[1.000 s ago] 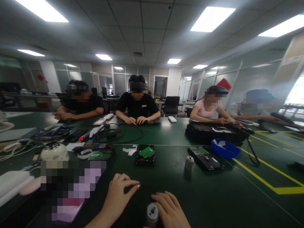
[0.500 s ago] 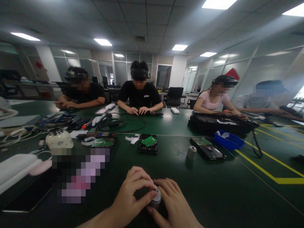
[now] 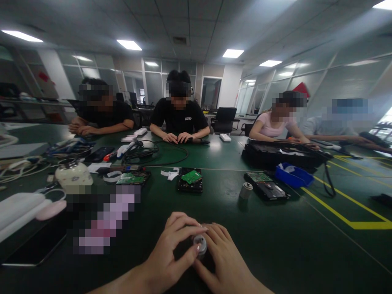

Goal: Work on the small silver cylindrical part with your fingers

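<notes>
A small silver metal cylinder [image 3: 200, 243] stands low in front of me, its round top with a small dark spot facing up. My right hand [image 3: 222, 255] curls round its right side, with the thumb at the near side. From the left, my left hand [image 3: 176, 245] has its thumb on the near edge of the top and its index finger arched over the far edge. The hands hide most of the cylinder's body. A similar metal cylinder [image 3: 246, 190] stands farther off to the right, apart from both hands.
Hard drives with green circuit boards [image 3: 191, 177] lie across the green table [image 3: 275, 245]. A blue tray [image 3: 294, 175] stands at right. At left are a cream jar [image 3: 73, 173], a dark phone [image 3: 36, 245] and cables. Several people sit opposite.
My left index finger has lifted off the cylinder's top toward the right hand, showing more of the top. The thumb stays on it. The view has tilted slightly down.
</notes>
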Tool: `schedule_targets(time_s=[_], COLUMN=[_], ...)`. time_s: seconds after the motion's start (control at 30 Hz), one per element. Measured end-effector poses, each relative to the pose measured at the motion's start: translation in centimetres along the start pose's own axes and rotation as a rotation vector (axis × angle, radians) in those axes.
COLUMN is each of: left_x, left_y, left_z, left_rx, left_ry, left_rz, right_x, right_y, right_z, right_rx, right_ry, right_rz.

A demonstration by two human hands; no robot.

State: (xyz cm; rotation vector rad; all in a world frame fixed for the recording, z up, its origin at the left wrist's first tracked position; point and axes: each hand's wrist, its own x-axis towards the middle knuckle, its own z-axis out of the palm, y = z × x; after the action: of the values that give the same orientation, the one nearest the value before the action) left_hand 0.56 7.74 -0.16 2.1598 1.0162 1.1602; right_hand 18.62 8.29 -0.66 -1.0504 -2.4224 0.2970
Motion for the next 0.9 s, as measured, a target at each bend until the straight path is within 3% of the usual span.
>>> schedule_targets(time_s=[0.13, 0.3, 0.5, 0.63, 0.8, 0.9], left_x=[-0.2, -0.2, -0.1, 0.2, 1.3, 1.5], left_y=[0.6, 1.3, 0.6, 0.6, -1.5, -3.5], left_z=[0.0, 0.0, 0.7, 0.5, -0.9, -1.4], left_rx=[-0.024, -0.052, 0.089, 0.086, 0.198, 0.277], left_ry=[0.042, -0.018, 0.156, 0.195, 0.343, 0.277], left_rz=[-0.068, -0.084, -0.205, -0.196, -0.209, -0.297], right_x=[0.0, -0.1, 0.1, 0.1, 0.0, 0.0], right_y=[0.0, 0.2, 0.0, 0.0, -0.1, -0.1], right_z=[-0.1, 0.2, 0.2, 0.1, -0.1, -0.2], right_rx=[-0.011, -0.005, 0.006, 0.01, 0.012, 0.003], right_ry=[-0.034, -0.015, -0.021, -0.016, -0.027, -0.042], right_rz=[-0.009, -0.018, 0.025, 0.027, 0.054, 0.065])
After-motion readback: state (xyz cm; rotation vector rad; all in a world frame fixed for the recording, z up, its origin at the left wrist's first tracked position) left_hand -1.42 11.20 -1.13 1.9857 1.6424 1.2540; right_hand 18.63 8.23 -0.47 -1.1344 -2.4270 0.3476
